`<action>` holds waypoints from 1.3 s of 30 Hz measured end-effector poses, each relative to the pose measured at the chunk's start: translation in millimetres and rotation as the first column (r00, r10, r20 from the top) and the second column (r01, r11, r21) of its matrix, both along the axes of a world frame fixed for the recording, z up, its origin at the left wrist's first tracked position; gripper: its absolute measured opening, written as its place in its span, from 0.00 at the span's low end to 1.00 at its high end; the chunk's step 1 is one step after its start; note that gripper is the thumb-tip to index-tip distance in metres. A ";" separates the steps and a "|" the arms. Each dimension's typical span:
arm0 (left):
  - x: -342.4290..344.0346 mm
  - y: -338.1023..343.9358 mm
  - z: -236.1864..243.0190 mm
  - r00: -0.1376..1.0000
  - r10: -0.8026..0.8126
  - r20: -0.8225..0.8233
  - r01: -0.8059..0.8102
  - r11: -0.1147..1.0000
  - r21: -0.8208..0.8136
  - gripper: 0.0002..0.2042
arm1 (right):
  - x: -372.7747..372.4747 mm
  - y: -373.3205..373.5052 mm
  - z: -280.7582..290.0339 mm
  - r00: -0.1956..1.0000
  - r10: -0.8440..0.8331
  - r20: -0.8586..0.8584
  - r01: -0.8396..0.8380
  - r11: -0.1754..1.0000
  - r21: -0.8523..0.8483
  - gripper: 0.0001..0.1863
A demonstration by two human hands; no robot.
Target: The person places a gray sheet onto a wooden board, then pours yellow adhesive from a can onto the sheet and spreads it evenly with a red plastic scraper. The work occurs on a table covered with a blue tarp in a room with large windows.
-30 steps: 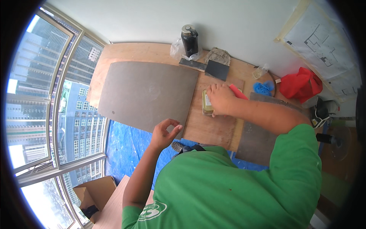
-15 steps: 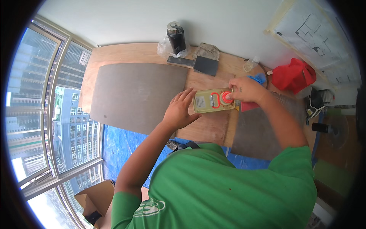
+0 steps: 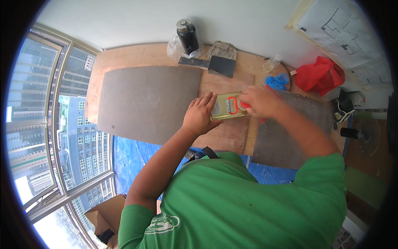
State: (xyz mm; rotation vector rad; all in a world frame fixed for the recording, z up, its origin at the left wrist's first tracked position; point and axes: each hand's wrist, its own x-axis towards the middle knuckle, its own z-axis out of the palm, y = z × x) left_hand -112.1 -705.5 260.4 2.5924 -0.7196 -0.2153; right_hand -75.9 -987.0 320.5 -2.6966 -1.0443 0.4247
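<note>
A pale yellow rectangular can [image 3: 223, 108] with a red folding handle [image 3: 232, 105] stands on the wooden worktop in front of me. My left hand [image 3: 200, 113] grips its left end, the fingers over the far edge and the thumb along the near side. At the other end, my right hand [image 3: 260, 102] has its fingers curled round the red cap [image 3: 244, 105], most of which they hide. A red flat piece [image 3: 271, 89] shows partly behind my right hand.
Grey-brown sheets [image 3: 149, 101] lie on the worktop [image 3: 226, 139]. Along the wall stand a black flask [image 3: 188, 37], a dark flat block [image 3: 222, 65], a cloth [image 3: 223, 50], a plastic cup [image 3: 271, 64], crumpled blue gloves [image 3: 277, 81] and a red bag [image 3: 319, 76].
My right hand has turned and curled its fingers over the red cap, where its thumb pressed before. My left hand has closed in further on the can's left end.
</note>
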 end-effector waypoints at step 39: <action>-32.6 -8.4 12.5 0.998 0.054 -0.022 -0.054 0.998 -0.039 0.48 | 34.1 -67.9 -282.7 0.673 -0.654 -0.347 0.728 0.667 0.156 0.32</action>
